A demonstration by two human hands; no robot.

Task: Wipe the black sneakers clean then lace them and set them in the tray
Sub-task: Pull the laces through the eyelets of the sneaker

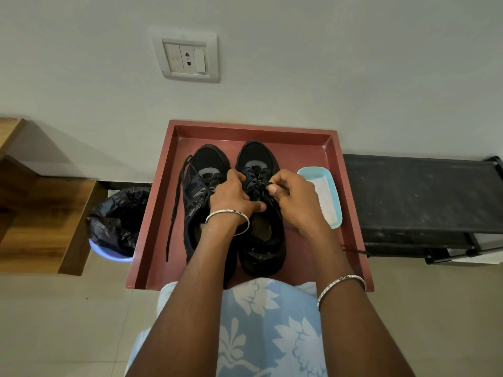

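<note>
While the left hand [234, 194] curls over the lacing of the right sneaker [255, 156] and grips it, thumb laid across the tongue, the right hand [294, 200] pinches a lace [269, 184] between thumb and bent fingers. Both black sneakers stand side by side in the red tray [253, 127], toes toward the wall. The left sneaker [209, 159] has a loose lace [177, 191] trailing down its outer side. The hands hide the eyelets beneath them, so I cannot tell whether the left fingers also hold a lace. Both forearms cover parts of the heels.
</note>
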